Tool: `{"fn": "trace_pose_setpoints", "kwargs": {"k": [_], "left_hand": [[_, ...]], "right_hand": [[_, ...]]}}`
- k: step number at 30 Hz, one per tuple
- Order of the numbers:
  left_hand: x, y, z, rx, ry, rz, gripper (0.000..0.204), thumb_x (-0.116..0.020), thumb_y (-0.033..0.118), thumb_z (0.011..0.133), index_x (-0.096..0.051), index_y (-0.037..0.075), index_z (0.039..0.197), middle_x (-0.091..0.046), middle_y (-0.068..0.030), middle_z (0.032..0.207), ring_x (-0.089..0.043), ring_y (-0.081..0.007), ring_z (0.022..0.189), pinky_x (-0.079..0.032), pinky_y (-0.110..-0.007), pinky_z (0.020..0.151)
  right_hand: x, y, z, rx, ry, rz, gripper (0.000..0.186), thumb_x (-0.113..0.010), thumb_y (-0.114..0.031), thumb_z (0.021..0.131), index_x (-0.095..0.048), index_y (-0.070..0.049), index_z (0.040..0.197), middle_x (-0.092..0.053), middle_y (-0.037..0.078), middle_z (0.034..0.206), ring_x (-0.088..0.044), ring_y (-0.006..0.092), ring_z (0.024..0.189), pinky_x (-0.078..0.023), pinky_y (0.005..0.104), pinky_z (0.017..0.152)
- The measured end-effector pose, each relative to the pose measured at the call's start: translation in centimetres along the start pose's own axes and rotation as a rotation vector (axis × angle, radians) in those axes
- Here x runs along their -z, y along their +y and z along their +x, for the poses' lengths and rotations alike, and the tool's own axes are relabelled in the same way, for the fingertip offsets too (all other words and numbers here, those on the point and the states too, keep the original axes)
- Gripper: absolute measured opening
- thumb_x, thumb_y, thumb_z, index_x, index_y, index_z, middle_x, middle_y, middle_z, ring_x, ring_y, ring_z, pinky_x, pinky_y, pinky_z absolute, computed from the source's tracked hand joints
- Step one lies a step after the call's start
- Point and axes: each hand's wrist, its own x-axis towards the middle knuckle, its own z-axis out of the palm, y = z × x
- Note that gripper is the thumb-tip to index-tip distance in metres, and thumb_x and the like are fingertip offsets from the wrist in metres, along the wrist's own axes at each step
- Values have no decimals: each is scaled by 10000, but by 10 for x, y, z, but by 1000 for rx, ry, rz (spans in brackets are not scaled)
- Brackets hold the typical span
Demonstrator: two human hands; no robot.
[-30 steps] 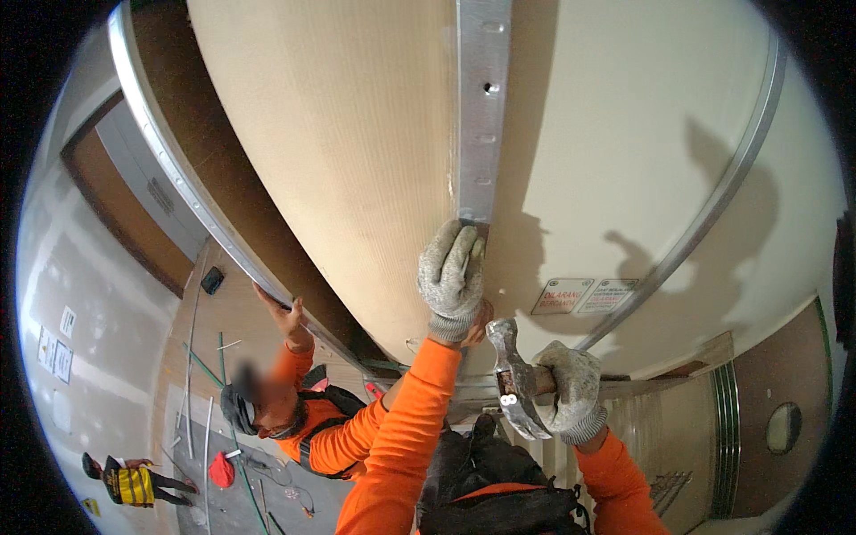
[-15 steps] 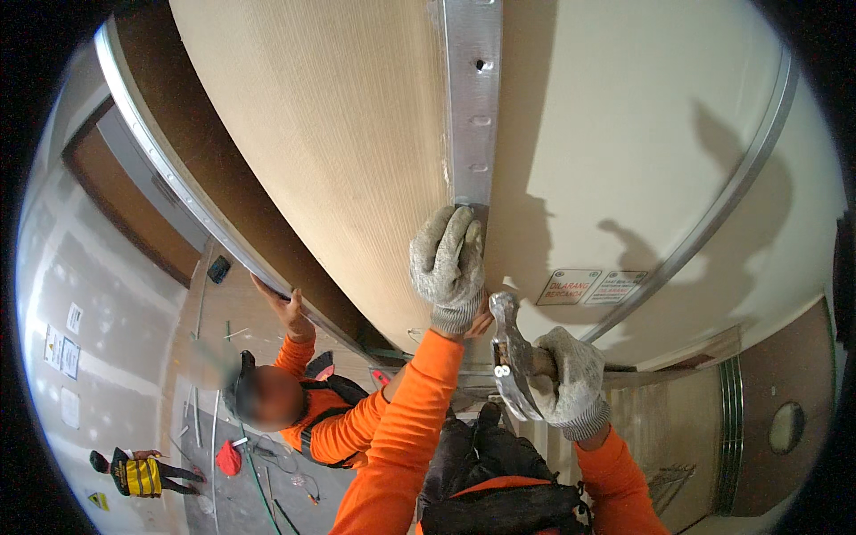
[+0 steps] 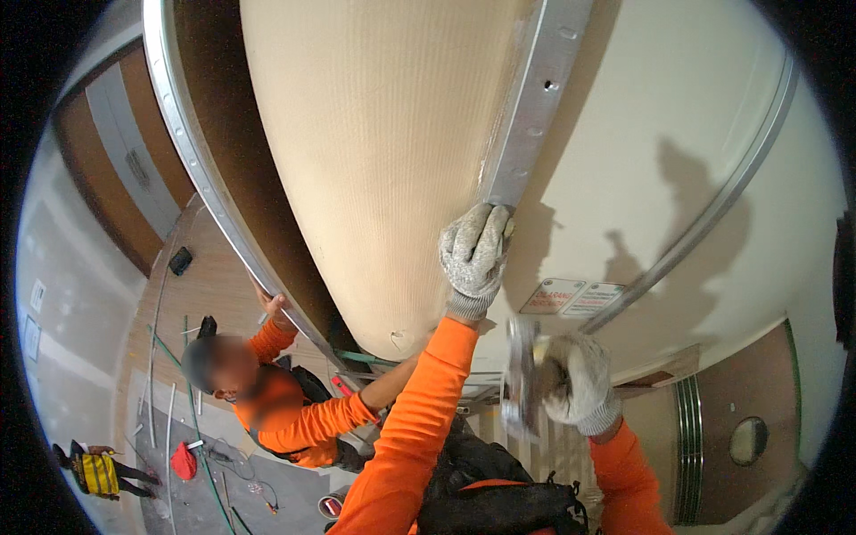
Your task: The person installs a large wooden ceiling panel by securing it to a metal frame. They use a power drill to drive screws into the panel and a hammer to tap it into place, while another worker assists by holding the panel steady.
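The left hand [image 3: 475, 254], in a grey knitted work glove at the end of an orange sleeve, reaches up and closes its fingers around the lower end of a long grey metal channel strip with small punched holes [image 3: 535, 107], which runs up along the seam between a tan ribbed ceiling panel [image 3: 374, 143] and a smooth white ceiling panel [image 3: 660, 116]. The right hand [image 3: 578, 379], also gloved, sits lower and a little to the right, well below the strip, gripping a hammer with a metal head [image 3: 520, 379]; the hammer is blurred, so its exact angle cannot be told. Just above the right hand, two small printed labels [image 3: 571, 297] are stuck to the white panel, and a curved grey metal rail [image 3: 713, 205] crosses that panel further right. Another curved grey metal rail [image 3: 201, 169] borders the tan panel on its left side. Below, a co-worker in an orange long-sleeved top [image 3: 294, 415] stands with one hand [image 3: 276, 308] raised to the edge of that left rail. A dark backpack with orange trim [image 3: 499, 499] hangs on the wearer's chest, between the two orange sleeves. Far below lie a red object [image 3: 183, 461] and a yellow tool bag [image 3: 96, 473] on the floor.
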Motion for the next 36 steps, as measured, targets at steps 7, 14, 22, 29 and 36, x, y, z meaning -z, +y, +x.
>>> {"fn": "trace_pose_setpoints", "kwargs": {"k": [7, 14, 22, 29, 36], "left_hand": [[21, 42, -40, -52, -21, -14, 329, -753, 111, 778, -700, 112, 1103, -665, -79, 1035, -629, -259, 852, -502, -374, 710], [28, 61, -44, -100, -36, -37, 454, -743, 124, 730, -662, 101, 1177, -640, -71, 1085, -624, -257, 845, -517, -370, 665], [32, 70, -45, -71, -79, -4, 346, -766, 107, 760, -693, 109, 1099, -664, -60, 1039, -630, -239, 846, -498, -358, 694], [30, 60, -51, -126, -77, 74, 374, -754, 119, 741, -693, 104, 1110, -671, -74, 1048, -649, -248, 855, -518, -364, 662], [27, 50, -48, -107, -114, -2, 382, -739, 113, 756, -685, 92, 1133, -665, -92, 1073, -646, -253, 849, -511, -378, 665]], "right_hand": [[3, -13, -65, 42, 37, -184, 331, -595, -347, 873, -591, -64, 1044, -605, 126, 796, -609, 354, 687, -477, 462, 622], [2, -2, -80, -117, 139, -227, 309, -682, -235, 787, -573, -33, 994, -600, 160, 772, -609, 357, 668, -483, 453, 616], [12, -1, -91, 141, 147, -488, 404, -736, -262, 705, -564, -34, 991, -616, 118, 753, -605, 346, 646, -463, 429, 575], [21, -14, -91, 147, 14, -238, 401, -738, -194, 694, -555, -46, 1018, -586, 146, 778, -607, 396, 703, -474, 468, 640], [1, -13, -79, -131, 88, -404, 389, -727, -150, 709, -559, -58, 1048, -612, 164, 845, -618, 393, 748, -489, 460, 662]]}}
